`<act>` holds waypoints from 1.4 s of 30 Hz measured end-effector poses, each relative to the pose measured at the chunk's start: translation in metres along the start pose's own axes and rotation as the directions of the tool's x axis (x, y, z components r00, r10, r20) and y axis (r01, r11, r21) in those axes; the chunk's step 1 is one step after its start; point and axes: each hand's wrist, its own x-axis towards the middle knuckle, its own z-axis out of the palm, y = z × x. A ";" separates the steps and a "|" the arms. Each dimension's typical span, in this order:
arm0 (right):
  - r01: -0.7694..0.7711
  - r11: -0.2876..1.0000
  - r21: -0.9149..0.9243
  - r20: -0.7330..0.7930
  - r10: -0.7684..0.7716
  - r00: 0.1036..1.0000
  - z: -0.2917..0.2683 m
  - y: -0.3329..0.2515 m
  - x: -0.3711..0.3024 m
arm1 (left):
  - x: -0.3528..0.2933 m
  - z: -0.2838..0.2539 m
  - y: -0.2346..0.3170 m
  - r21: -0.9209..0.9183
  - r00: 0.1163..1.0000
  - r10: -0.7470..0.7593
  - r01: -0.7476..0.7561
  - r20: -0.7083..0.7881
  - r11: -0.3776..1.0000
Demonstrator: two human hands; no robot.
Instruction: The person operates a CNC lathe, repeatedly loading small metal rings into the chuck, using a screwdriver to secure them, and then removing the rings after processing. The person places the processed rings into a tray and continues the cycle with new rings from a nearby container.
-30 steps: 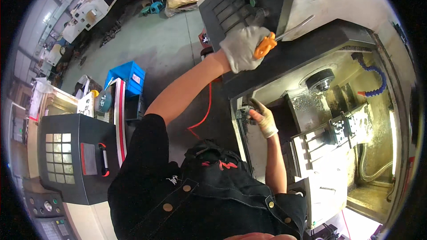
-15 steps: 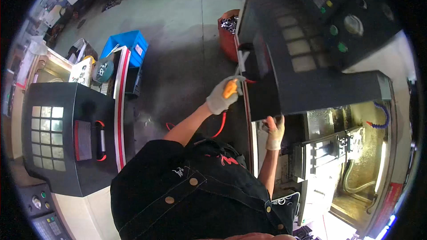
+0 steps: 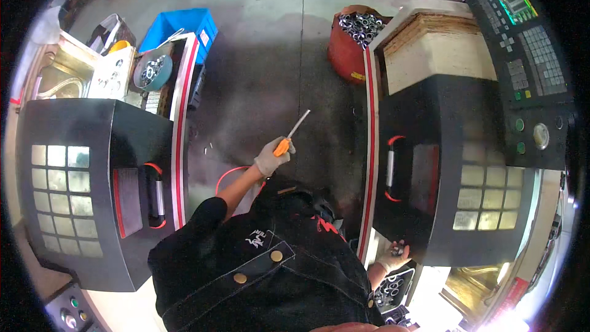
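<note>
Orange-handled tool (image 3: pixel 282 147) with a thin metal rod: in the left hand (image 3: pixel 268 161), out over the floor between two black machine cabinets, rod slanting up and to the right. Left hand gloved, fingers closed around the handle. Red hose (image 3: pixel 227 173) curves on the floor near that forearm.

Right hand (image 3: pixel 392 259), also gloved, low beside the right cabinet (image 3: pixel 424 209). Fingers curled about a small metal piece (image 3: pixel 397 248); its exact shape too small to tell. Just below that hand, a tray (image 3: pixel 407 295) holding metal rings, partly hidden by the forearm.

Red drum (image 3: pixel 345 58), far end of the right cabinet: heaped with shiny metal rings, up near the rim. Green bowl (image 3: pixel 163 81), beyond the left cabinet (image 3: pixel 138 147): a smaller load of rings, bare wall showing around them. White board (image 3: pixel 112 77) just left of the bowl, several small round pieces on it.

Blue crate (image 3: pixel 175 21), past the bowl: a thin pale strip lies across its near edge; most of the inside out of sight. Darker bin below it, contents hidden. Basket with a white bag over its side, left of the crate; inside too dark to read.
</note>
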 end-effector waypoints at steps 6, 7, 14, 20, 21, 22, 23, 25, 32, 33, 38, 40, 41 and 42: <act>-0.278 0.958 -0.065 0.238 0.286 0.928 -0.091 0.092 0.025 | 0.002 -0.015 0.016 0.173 0.981 -0.072 0.040 0.180 0.984; -0.566 0.823 0.043 0.351 0.518 0.780 -0.053 0.092 0.000 | -0.001 -0.023 0.015 0.252 0.983 -0.060 0.015 0.173 0.968; -0.739 0.572 -0.356 0.743 0.653 0.147 0.230 0.148 -0.112 | -0.032 -0.046 0.043 0.517 0.999 -0.005 0.026 -0.043 0.855; -0.472 0.371 -0.800 0.577 0.693 -0.433 0.380 0.218 -0.212 | -0.068 -0.078 0.049 0.624 0.941 -0.036 0.251 -0.335 0.740; -0.459 0.374 -0.806 0.574 0.682 -0.453 0.392 0.231 -0.232 | -0.073 -0.078 0.062 0.590 0.925 -0.085 0.306 -0.372 0.747; -0.447 0.377 -0.811 0.572 0.672 -0.471 0.403 0.243 -0.253 | -0.078 -0.083 0.069 0.581 0.905 -0.084 0.337 -0.418 0.741; -0.434 0.379 -0.817 0.567 0.663 -0.488 0.413 0.253 -0.273 | -0.083 -0.086 0.074 0.567 0.882 -0.086 0.370 -0.463 0.736; -0.446 0.362 -0.818 0.565 0.648 -0.510 0.433 0.269 -0.307 | -0.091 -0.094 0.075 0.521 0.832 -0.084 0.418 -0.548 0.745; -0.291 0.160 -0.943 0.328 0.580 -0.746 0.519 0.346 -0.369 | -0.085 -0.128 0.062 0.398 0.673 -0.032 0.474 -0.739 0.785; -0.264 0.191 -0.946 0.325 0.575 -0.750 0.525 0.348 -0.383 | -0.080 -0.133 0.062 0.392 0.665 -0.023 0.467 -0.746 0.793; -0.077 0.324 -0.943 0.232 0.472 -0.850 0.547 0.367 -0.435 | -0.037 -0.137 0.131 0.230 0.482 -0.262 0.741 -0.836 0.631; 0.050 0.287 -0.957 0.107 0.505 -0.856 0.555 0.375 -0.454 | -0.034 -0.135 0.129 0.232 0.473 -0.218 0.720 -0.854 0.654; 0.114 0.272 -0.956 0.046 0.520 -0.853 0.559 0.379 -0.465 | -0.034 -0.133 0.132 0.196 0.451 -0.243 0.728 -0.859 0.657; 0.181 0.344 -0.922 0.037 0.541 -0.840 0.562 0.383 -0.473 | -0.034 -0.134 0.136 0.171 0.440 -0.263 0.730 -0.859 0.662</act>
